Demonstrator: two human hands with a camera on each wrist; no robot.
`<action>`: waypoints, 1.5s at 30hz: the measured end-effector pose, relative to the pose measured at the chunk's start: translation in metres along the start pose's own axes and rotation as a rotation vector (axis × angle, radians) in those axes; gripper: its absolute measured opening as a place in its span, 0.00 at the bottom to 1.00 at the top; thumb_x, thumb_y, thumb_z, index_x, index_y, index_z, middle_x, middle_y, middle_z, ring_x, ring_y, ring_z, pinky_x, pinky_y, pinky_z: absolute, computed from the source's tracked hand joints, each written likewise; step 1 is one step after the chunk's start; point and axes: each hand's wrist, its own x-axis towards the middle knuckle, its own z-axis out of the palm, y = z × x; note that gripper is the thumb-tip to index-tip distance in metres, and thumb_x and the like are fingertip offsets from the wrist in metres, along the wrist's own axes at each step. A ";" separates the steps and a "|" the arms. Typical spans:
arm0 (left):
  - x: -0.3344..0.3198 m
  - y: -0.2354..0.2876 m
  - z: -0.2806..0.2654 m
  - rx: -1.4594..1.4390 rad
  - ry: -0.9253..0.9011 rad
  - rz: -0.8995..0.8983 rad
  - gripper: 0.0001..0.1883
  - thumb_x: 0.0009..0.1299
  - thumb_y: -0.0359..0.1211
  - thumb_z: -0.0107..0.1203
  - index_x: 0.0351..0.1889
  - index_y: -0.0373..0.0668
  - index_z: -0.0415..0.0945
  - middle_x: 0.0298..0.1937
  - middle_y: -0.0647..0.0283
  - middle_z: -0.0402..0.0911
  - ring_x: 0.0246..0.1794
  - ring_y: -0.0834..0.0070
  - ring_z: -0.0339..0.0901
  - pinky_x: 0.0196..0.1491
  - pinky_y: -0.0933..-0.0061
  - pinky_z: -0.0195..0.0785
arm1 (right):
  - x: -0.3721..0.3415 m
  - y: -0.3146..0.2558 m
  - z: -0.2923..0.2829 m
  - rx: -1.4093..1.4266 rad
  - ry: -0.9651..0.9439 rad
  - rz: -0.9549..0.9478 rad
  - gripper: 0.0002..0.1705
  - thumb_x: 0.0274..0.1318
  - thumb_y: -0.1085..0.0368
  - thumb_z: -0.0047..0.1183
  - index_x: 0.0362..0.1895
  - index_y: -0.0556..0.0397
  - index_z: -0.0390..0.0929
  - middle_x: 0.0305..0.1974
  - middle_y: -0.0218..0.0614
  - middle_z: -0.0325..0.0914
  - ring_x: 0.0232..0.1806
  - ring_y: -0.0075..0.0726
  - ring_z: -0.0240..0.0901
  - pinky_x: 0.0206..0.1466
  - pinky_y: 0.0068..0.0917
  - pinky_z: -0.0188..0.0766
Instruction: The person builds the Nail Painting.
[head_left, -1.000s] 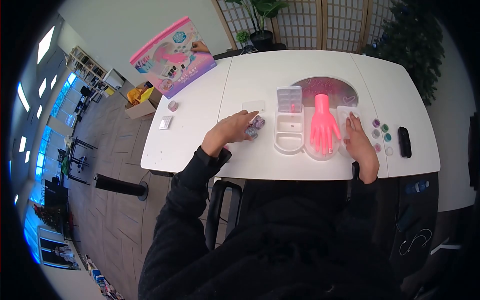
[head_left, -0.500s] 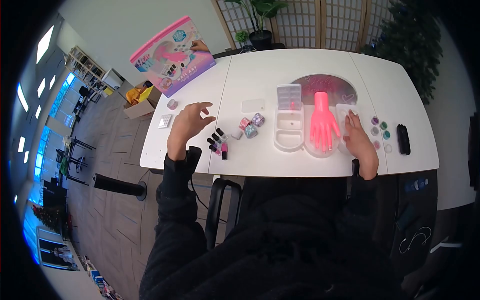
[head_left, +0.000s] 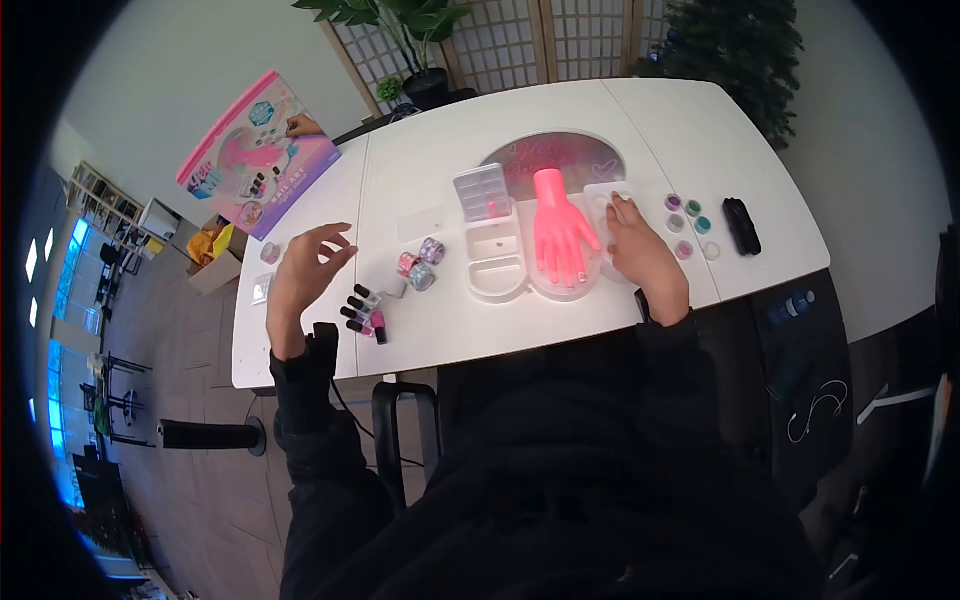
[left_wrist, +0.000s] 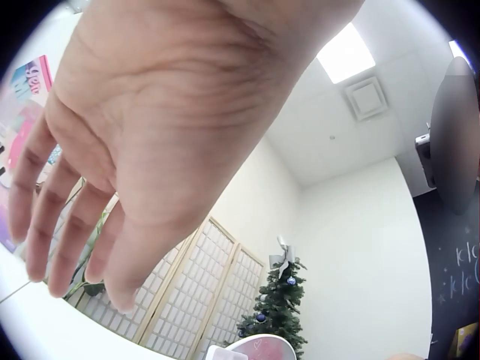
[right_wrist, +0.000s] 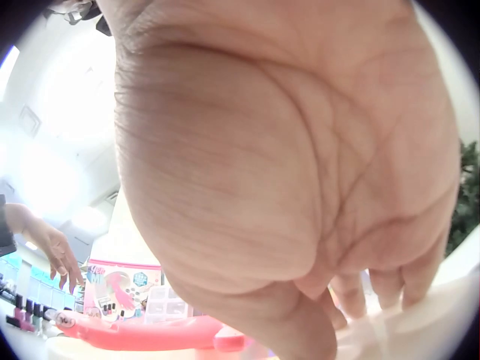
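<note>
My left hand (head_left: pixel 305 280) is raised over the left part of the table, fingers loosely bent and nothing in them; its bare palm (left_wrist: pixel 157 127) shows in the left wrist view. Beside it stand several black-capped nail polish bottles (head_left: pixel 365 305). Farther right sit small round patterned containers (head_left: pixel 422 275) near a whitish block (head_left: pixel 393 287). With fingertips on the white panel right of the pink model hand (head_left: pixel 562 230), my right hand (head_left: pixel 648 262) rests, fingers fairly straight. The model hand lies on a white nail station (head_left: pixel 497 293), its mirror (head_left: pixel 592 150) behind.
A clear divided case (head_left: pixel 481 185) stands at the station's left back. Small colored pots (head_left: pixel 674 203) and a black pouch (head_left: pixel 741 227) lie to the right. A nail art box (head_left: pixel 262 155) stands at the back left; a clear flat piece (head_left: pixel 420 225) lies mid-table.
My left hand has left the patterned containers and moved left, uncovering the polish bottles. The right hand stays on the white panel. The head view has turned, shifting the scene left.
</note>
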 end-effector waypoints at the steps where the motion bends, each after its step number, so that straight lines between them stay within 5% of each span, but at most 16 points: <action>1: 0.003 0.005 0.001 -0.005 -0.004 0.008 0.21 0.70 0.34 0.67 0.59 0.34 0.81 0.43 0.55 0.89 0.38 0.65 0.86 0.42 0.68 0.79 | -0.001 -0.003 -0.003 -0.004 0.002 0.009 0.40 0.59 0.72 0.58 0.75 0.67 0.60 0.81 0.51 0.50 0.82 0.59 0.48 0.80 0.37 0.57; 13: 0.023 0.017 -0.004 -0.018 0.055 0.063 0.18 0.70 0.31 0.67 0.56 0.34 0.83 0.40 0.55 0.89 0.36 0.65 0.87 0.41 0.68 0.79 | -0.002 -0.003 -0.002 -0.023 -0.025 0.032 0.40 0.62 0.72 0.57 0.76 0.64 0.59 0.82 0.48 0.48 0.83 0.53 0.48 0.80 0.36 0.58; 25: 0.038 0.014 0.046 0.045 -0.202 0.113 0.21 0.66 0.34 0.71 0.56 0.39 0.84 0.49 0.53 0.87 0.44 0.64 0.86 0.48 0.65 0.79 | 0.000 0.005 0.001 0.022 -0.008 -0.003 0.39 0.60 0.75 0.57 0.75 0.66 0.60 0.82 0.50 0.48 0.82 0.55 0.47 0.80 0.37 0.57; 29: 0.036 0.026 0.073 0.129 -0.258 0.160 0.28 0.58 0.35 0.76 0.58 0.43 0.84 0.58 0.54 0.81 0.58 0.56 0.80 0.59 0.62 0.75 | -0.001 0.003 -0.003 0.062 -0.027 0.016 0.39 0.60 0.76 0.56 0.75 0.66 0.59 0.82 0.50 0.46 0.83 0.55 0.46 0.80 0.37 0.56; 34: 0.030 0.042 0.092 0.331 -0.192 0.028 0.54 0.50 0.39 0.80 0.76 0.45 0.62 0.54 0.46 0.77 0.58 0.49 0.78 0.56 0.55 0.77 | 0.000 0.005 0.000 0.061 -0.023 0.002 0.40 0.60 0.77 0.56 0.76 0.67 0.58 0.83 0.50 0.46 0.83 0.55 0.45 0.81 0.36 0.56; 45: 0.027 0.025 0.100 0.282 -0.228 -0.021 0.45 0.47 0.42 0.81 0.66 0.45 0.76 0.51 0.53 0.80 0.55 0.54 0.80 0.56 0.57 0.74 | 0.004 0.011 0.006 0.082 -0.036 0.008 0.42 0.59 0.77 0.57 0.77 0.67 0.56 0.83 0.49 0.44 0.84 0.56 0.43 0.82 0.36 0.55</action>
